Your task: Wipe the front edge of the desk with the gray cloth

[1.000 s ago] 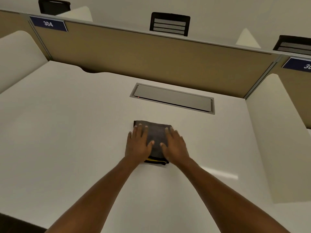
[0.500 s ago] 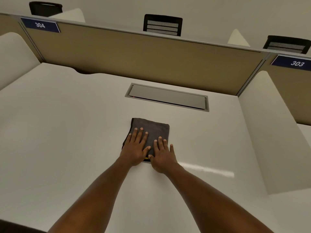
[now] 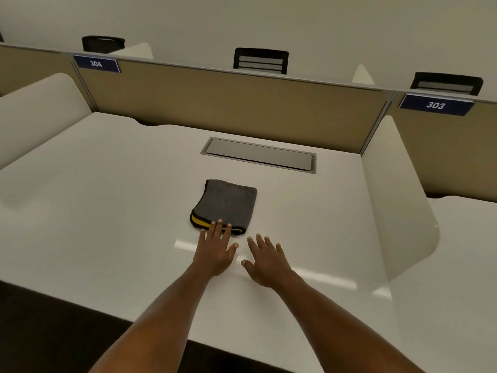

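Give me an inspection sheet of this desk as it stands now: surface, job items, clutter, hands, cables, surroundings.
Surface: glossy white desk top, with light glare streaks near the hands.
Job's things: folded gray cloth with black-and-yellow edge, lying flat at mid-desk, well back from the front edge.
Clutter: nothing seen.
Grippers: left hand open, fingertips on the cloth's near edge; right hand open, fingers spread, off the cloth.
Cables: nothing seen; closed gray rectangular hatch set into the desk behind the cloth.
Surroundings: tan partition panel, blue 304 label, blue 303 label, white side dividers, black chair backs beyond.
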